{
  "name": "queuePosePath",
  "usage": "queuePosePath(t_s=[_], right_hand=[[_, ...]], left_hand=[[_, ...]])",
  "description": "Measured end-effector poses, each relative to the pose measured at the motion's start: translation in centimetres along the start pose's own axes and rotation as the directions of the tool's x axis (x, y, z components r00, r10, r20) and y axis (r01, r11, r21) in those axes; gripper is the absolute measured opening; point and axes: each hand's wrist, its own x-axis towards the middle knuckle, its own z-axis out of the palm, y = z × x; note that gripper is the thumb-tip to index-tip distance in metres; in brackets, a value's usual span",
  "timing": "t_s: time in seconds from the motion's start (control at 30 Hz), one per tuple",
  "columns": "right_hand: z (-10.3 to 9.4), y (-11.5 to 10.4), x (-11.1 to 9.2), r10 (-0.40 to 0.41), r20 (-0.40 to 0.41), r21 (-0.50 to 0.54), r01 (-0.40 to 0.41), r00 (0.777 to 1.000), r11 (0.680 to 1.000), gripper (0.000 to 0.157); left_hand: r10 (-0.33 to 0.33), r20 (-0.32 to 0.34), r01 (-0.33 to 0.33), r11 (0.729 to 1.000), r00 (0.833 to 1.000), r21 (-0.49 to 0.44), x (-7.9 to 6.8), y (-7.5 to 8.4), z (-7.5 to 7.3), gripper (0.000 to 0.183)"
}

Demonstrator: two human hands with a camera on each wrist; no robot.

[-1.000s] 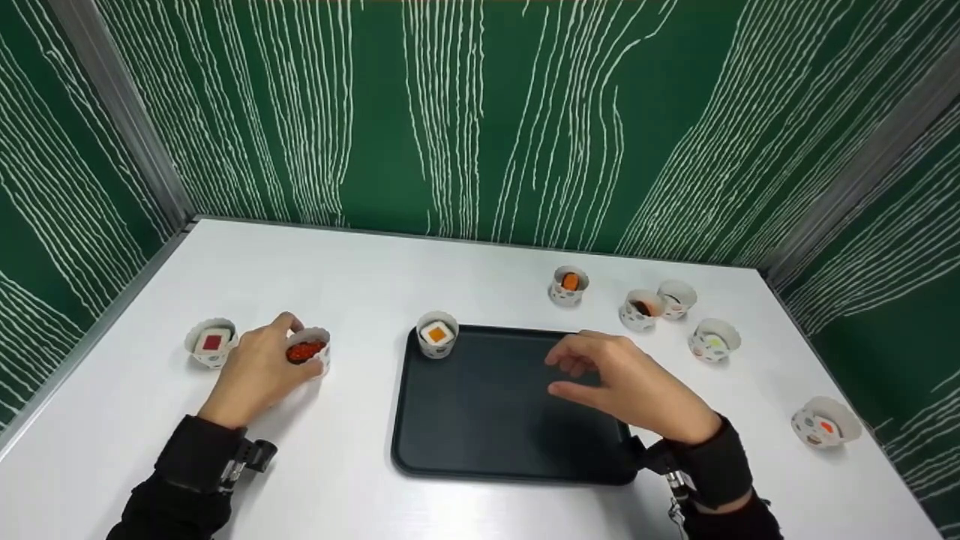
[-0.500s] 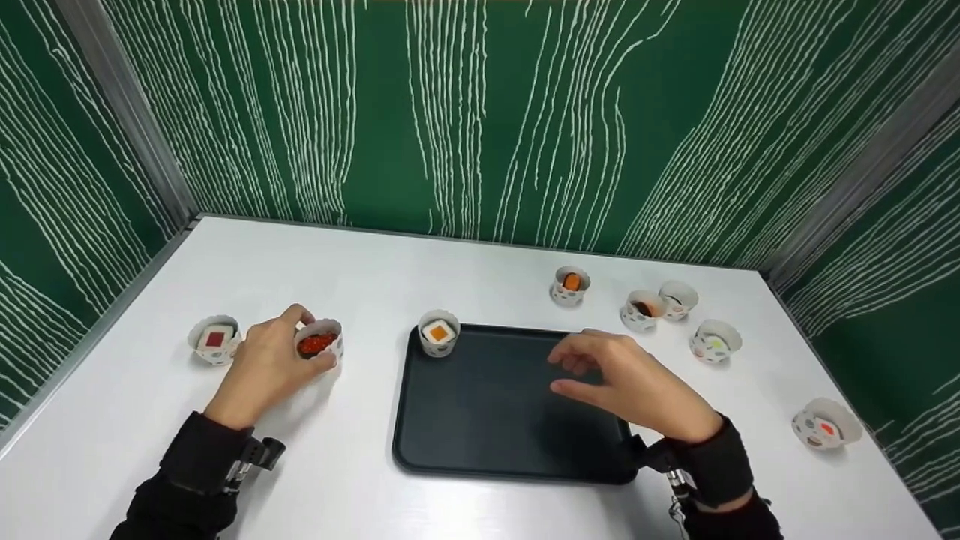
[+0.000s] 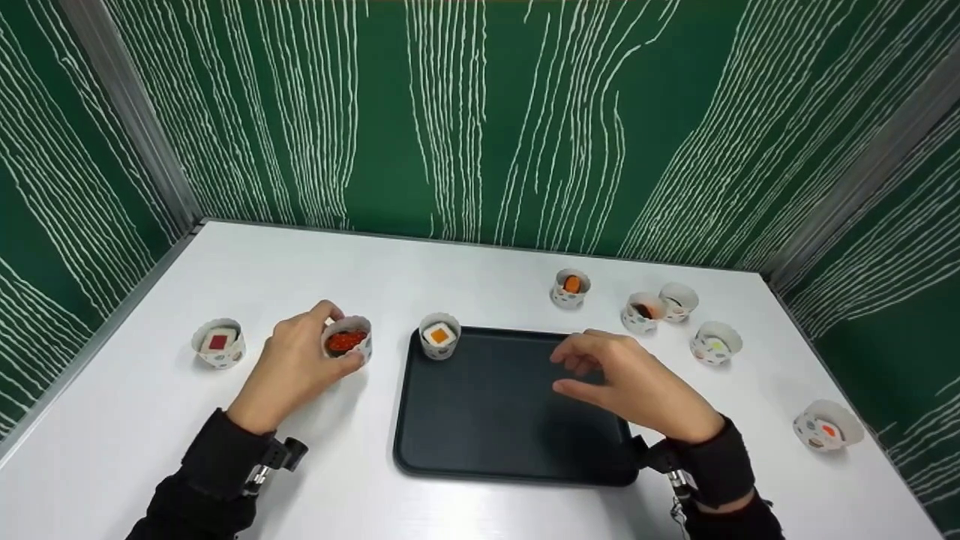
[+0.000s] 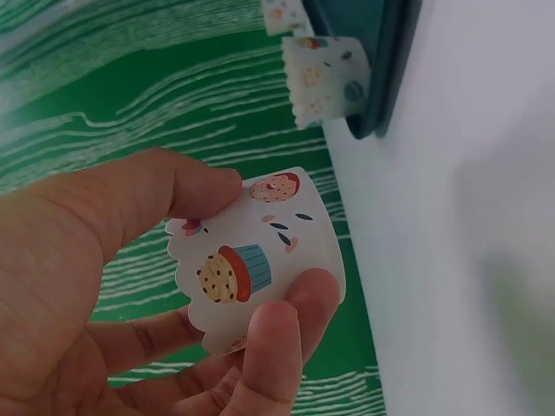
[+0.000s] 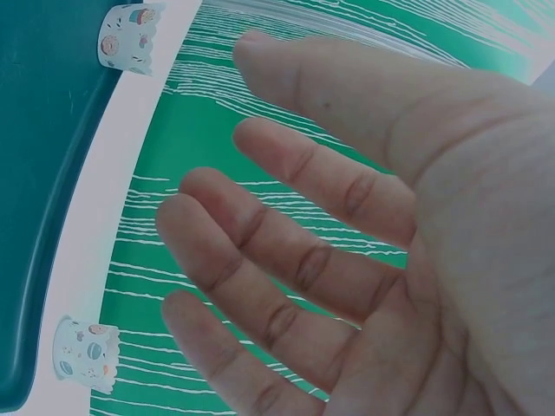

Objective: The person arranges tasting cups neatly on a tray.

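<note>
My left hand (image 3: 296,367) grips a white paper baking cup (image 3: 358,346) by its sides, thumb against fingers. Inside that cup lies a red roe-topped sushi piece (image 3: 346,341). The left wrist view shows a cupcake print on the held cup (image 4: 269,251). Right of it, a dark tray (image 3: 510,420) lies on the table, with another cup (image 3: 439,348) at its far left corner holding a white piece with an orange square. My right hand (image 3: 634,382) hovers over the tray's right side, fingers loosely bent, holding nothing; the right wrist view shows its bare palm.
At far left stands a cup (image 3: 219,352) with a white piece topped dark red. Behind the tray is a cup (image 3: 570,296) with an orange piece. Several more cups, including one (image 3: 715,349) and a tilted one (image 3: 825,431), stand on the right. Green walls enclose the white table (image 3: 337,255).
My left hand has carried the paper cup with the red-topped sushi to the right, closer to the tray. My right hand has stayed nearly still.
</note>
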Motion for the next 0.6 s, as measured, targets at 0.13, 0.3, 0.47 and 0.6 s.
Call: queuePosePath(t_s=[0.13, 0.3, 0.47, 0.6], right_hand=[[-0.1, 0.0, -0.1, 0.0, -0.004, 0.011, 0.0, 1.0, 1.0, 0.022], [0.1, 0.2, -0.1, -0.015, -0.01, 0.011, 0.015, 1.0, 1.0, 0.022], [0.1, 0.3, -0.2, -0.035, -0.018, 0.006, 0.035, 0.999, 0.999, 0.021], [0.2, 0.3, 0.0, -0.032, -0.014, 0.011, 0.032, 0.999, 0.999, 0.022]], left_hand=[[0.027, 0.003, -0.027, 0.999, 1.0, -0.032, 0.3, 1.5, 0.3, 0.043], [0.054, 0.005, -0.054, 0.997, 0.999, -0.059, 0.5, 3.1, 0.8, 0.043], [0.089, 0.001, -0.089, 0.993, 0.996, -0.077, 0.5, 4.3, 1.1, 0.041], [0.111, 0.011, -0.109, 0.987, 0.994, -0.116, 0.4, 5.3, 1.3, 0.04]])
